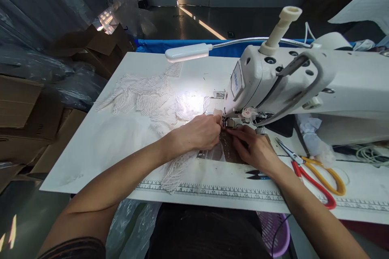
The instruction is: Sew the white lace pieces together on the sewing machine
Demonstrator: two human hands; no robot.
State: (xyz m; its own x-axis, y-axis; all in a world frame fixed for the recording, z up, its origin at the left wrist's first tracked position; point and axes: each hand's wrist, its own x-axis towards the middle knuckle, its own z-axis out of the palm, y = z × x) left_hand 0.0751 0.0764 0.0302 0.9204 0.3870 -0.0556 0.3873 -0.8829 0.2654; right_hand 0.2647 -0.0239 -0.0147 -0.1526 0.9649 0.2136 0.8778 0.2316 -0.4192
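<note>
White lace [146,95] lies bunched on the sewing table, and a strip of it hangs toward the front edge below my left forearm. My left hand [205,132] is closed on the lace, just left of the presser foot [228,122] of a white sewing machine [261,77]. From the other side, my right hand [253,145] reaches in with fingertips pinched together right beside the presser foot. Whatever sits between those fingertips is hidden or too small to name. The needle area is partly covered by both hands.
A lamp [188,52] on a bendy arm lights the lace. Scissors with red and orange handles [322,174] and dark thread snips [257,175] lie at the right. A ruler strip [212,190] runs along the front edge. Cardboard boxes [30,117] stand left; a purple basket [275,230] below.
</note>
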